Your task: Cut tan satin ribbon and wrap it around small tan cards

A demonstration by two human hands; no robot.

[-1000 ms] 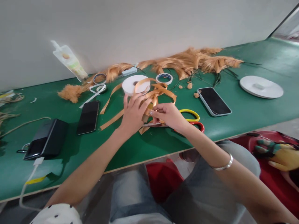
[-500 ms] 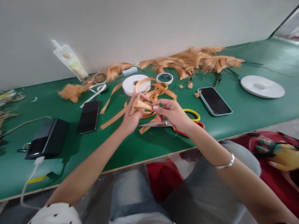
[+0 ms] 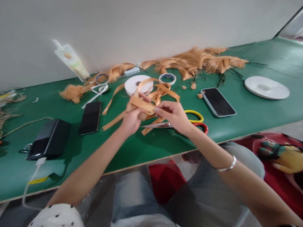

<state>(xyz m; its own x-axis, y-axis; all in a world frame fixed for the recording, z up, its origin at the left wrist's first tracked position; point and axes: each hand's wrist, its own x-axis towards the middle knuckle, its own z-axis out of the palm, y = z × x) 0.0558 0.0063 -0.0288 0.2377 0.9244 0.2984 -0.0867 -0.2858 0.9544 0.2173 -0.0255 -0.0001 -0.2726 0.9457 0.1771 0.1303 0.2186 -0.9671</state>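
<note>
My left hand (image 3: 133, 119) is closed around a folded piece of tan ribbon (image 3: 142, 104), its loops fanning out above the thumb. With thumb and fingertips my right hand (image 3: 174, 115) pinches the other end of this ribbon. Scissors (image 3: 158, 125) with one yellow and one red handle lie on the green table below the hands, partly covered by the right hand. More tan ribbon (image 3: 113, 121) lies in loose curls and strips behind and beside the left hand. A white ribbon spool (image 3: 132, 83) lies flat just beyond.
Around the hands lie a black phone (image 3: 90, 118), a phone in a pale case (image 3: 218, 102), a tape roll (image 3: 167, 78) and a white disc (image 3: 267, 87). Tan fibre bundles (image 3: 187, 64) line the wall. A black device (image 3: 47, 140) with a cable stands left on the green table (image 3: 258, 121).
The ribbon between my hands has turned from a narrow, twisted cone into a broader, flat band. My left hand has rotated slightly, and the fold now shows wider.
</note>
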